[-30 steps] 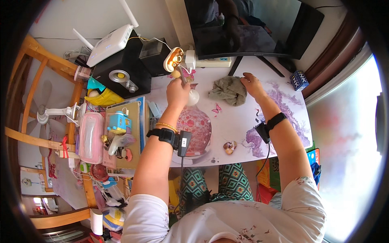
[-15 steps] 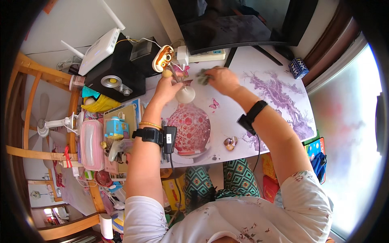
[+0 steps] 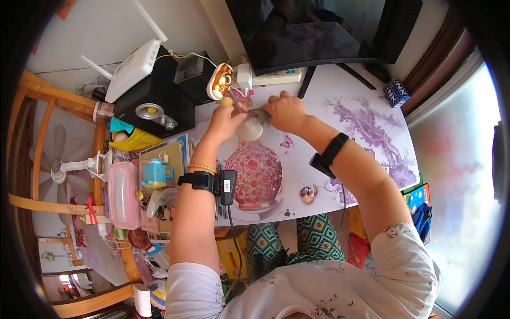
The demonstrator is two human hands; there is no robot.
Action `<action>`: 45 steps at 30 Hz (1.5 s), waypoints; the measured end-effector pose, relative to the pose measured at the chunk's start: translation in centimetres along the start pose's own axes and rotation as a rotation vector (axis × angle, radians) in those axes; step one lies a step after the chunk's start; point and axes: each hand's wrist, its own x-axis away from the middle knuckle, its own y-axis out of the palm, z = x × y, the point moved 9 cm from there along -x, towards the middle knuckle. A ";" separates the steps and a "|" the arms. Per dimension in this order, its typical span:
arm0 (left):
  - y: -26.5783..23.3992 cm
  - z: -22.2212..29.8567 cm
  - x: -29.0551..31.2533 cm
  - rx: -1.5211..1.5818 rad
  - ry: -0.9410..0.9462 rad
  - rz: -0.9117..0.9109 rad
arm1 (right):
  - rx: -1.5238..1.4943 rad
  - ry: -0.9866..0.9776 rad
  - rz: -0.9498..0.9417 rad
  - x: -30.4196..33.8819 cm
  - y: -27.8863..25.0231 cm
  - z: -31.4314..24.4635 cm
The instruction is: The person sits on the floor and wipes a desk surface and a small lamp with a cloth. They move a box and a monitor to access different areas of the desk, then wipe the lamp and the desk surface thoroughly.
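Observation:
My left hand (image 3: 220, 125) grips the thin neck of a small desk lamp (image 3: 220, 81), whose brown and white head is lit. Below that hand, the lamp's round whitish base (image 3: 249, 129) looks tilted over the patterned desk top. In my right hand (image 3: 287, 112) is a bunched grey-green cloth (image 3: 259, 116), held against or right beside the base's edge; the fingers partly hide it. A small brown and white glossy object (image 3: 308, 194) lies nearer me on the desk.
Behind the lamp are a white power strip (image 3: 276, 77) and a monitor (image 3: 319, 37). A black speaker (image 3: 151, 106) carries a white router (image 3: 135, 69). Left of my arm are a pink case (image 3: 123, 194) and a blue toy (image 3: 158, 173). An ink box (image 3: 396, 93) stands far right.
My right hand has moved the cloth left and slightly nearer me, up to the lamp's base. My left hand still grips the lamp; the whole view has shifted slightly.

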 end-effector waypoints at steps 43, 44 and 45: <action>-0.1 1.3 -0.7 -0.086 0.044 0.185 | -0.422 0.028 -0.008 -3.3 3.3 0.2; -0.4 1.8 -0.4 -0.120 0.059 0.200 | -0.404 0.026 -0.017 -2.9 3.1 -0.1; -0.5 1.6 -0.1 -0.138 0.045 0.212 | -0.385 0.026 -0.027 -2.3 2.9 -0.3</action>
